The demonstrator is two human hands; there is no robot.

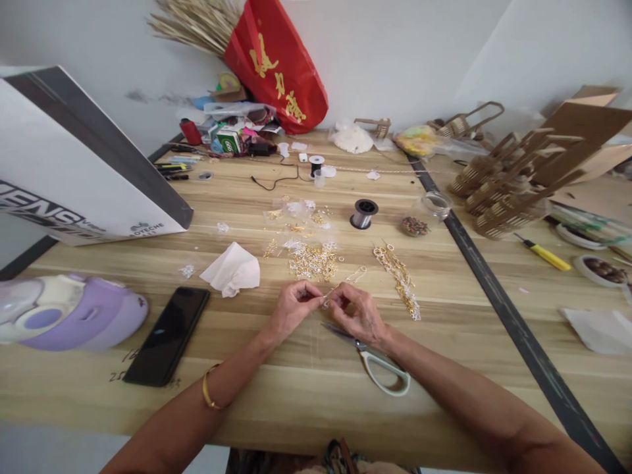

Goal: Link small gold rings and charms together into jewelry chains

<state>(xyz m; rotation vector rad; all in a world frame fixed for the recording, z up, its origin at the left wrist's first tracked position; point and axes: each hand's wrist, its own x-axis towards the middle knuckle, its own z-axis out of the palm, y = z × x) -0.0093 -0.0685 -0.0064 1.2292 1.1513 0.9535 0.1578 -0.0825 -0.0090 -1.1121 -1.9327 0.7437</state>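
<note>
Fingertips of the person's bare left hand [297, 304] and bare right hand [356, 315] pinch a thin metallic strand [354, 276] over the pale striped wooden worktop [276, 401], near small gold-and-silver metallic pieces [312, 262]; pale-handled metal scissors [368, 355] lie partly beneath the right hand

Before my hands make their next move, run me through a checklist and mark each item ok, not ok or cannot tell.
1. Fine metallic piece at the left hand's fingertips: ok.
2. Right hand's pinch on it secure: cannot tell, the contact is too small.
3. Scissors clear of the right arm: not ok, they lie partly under the wrist.
4. Phone clear of both hands: ok.
5. Small gold and silver pieces contained: not ok, heaped loose.
6. Wire spool upright: ok.
</note>
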